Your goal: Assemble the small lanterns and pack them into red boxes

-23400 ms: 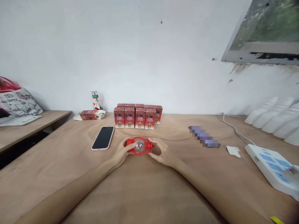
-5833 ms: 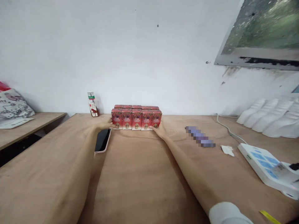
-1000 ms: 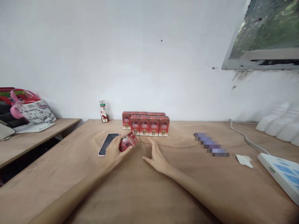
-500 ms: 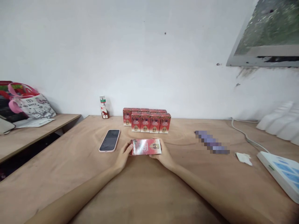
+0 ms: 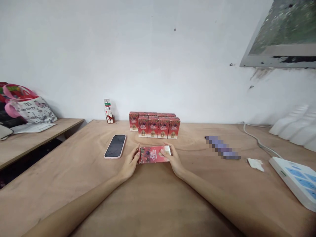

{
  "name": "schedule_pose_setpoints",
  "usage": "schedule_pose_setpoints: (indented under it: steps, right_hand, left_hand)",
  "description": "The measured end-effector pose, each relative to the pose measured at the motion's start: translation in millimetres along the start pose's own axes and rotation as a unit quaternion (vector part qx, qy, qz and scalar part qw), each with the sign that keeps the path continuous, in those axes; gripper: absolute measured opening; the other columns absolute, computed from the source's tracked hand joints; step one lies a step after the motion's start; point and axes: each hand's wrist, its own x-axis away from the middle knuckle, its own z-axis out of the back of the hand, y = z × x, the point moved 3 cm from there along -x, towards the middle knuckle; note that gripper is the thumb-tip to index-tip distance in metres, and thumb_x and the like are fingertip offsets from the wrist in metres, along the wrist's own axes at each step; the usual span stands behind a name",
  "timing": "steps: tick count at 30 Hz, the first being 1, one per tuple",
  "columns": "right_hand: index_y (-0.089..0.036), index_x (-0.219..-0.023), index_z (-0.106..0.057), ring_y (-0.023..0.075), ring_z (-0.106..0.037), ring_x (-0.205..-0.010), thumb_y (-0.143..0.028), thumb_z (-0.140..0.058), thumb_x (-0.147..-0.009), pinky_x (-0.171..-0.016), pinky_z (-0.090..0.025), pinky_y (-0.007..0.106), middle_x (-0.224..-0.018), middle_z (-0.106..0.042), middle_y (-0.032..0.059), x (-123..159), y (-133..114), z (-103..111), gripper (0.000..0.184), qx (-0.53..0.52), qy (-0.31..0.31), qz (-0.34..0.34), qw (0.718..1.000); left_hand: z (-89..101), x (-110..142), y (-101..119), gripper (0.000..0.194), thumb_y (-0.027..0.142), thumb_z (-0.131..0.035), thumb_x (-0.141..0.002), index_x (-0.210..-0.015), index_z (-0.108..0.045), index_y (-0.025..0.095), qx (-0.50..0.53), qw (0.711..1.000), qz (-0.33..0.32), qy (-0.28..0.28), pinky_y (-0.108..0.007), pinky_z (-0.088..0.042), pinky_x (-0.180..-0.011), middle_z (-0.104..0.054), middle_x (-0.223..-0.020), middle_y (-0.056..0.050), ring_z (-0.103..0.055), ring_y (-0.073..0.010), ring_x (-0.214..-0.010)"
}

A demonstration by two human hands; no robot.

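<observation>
Between my hands is a small red printed box (image 5: 151, 155), lying sideways with its patterned face turned up toward me. My left hand (image 5: 130, 162) grips its left end, thumb on the near side. My right hand (image 5: 174, 160) closes on the right end, with the thumb laid over the printed face. Just beyond, several matching red boxes (image 5: 153, 127) stand upright in two rows near the wall. The undersides of the held box and some fingertips are hidden.
Left of the hands lies a phone (image 5: 115, 146); a small bottle (image 5: 109, 112) stands behind it. To the right are a pixelated purple item (image 5: 222, 147), a crumpled white scrap (image 5: 255, 164) and a white device (image 5: 293, 179) with a cable (image 5: 258, 141). A printed bag (image 5: 34, 110) sits far left.
My right thumb has moved onto the box's face. The face now shows dark ornament-like patterns at its left, where it was glossy and paler. The view has shifted slightly.
</observation>
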Motion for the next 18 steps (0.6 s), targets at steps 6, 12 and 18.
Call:
schedule_pose_setpoints:
  steps: [6, 12, 18]
  right_hand:
    - [-0.022, -0.091, -0.054, 0.0176, -0.065, -0.072, -0.045, -0.080, -0.052, -0.075, -0.051, 0.034, -0.081, -0.064, -0.0022, -1, 0, -1, 0.053, -0.088, 0.064, -0.006, 0.994]
    - [-0.020, -0.078, -0.057, 0.0149, -0.062, -0.064, -0.041, -0.082, -0.050, -0.067, -0.049, 0.030, -0.069, -0.064, -0.0037, 2, -4, -6, 0.043, -0.138, 0.077, 0.003, 0.987]
    - [-0.020, -0.075, -0.058, 0.0125, -0.058, -0.061, -0.043, -0.083, -0.049, -0.062, -0.045, 0.025, -0.067, -0.063, -0.0049, -6, -3, 3, 0.043, -0.165, 0.070, -0.054, 0.982]
  left_hand:
    - [-3.6, 4, 0, 0.061, 0.048, -0.040, -0.086, -0.137, -0.033, 0.016, -0.041, 0.998, -0.037, -0.014, -0.036, -0.044, -0.096, -0.059, -0.122, -0.011, -0.056, -0.0223, -0.111]
    - [-4.0, 7, -1, 0.054, 0.041, -0.030, -0.089, -0.136, -0.037, 0.015, -0.155, 0.987, -0.052, 0.006, -0.037, -0.043, -0.094, -0.064, -0.109, -0.009, -0.059, -0.0213, -0.103]
    - [7.3, 2, 3, 0.037, 0.026, -0.038, -0.078, -0.109, -0.056, 0.017, -0.088, 0.985, -0.108, 0.105, -0.032, -0.041, -0.098, -0.063, -0.112, -0.007, -0.055, -0.0193, -0.111]
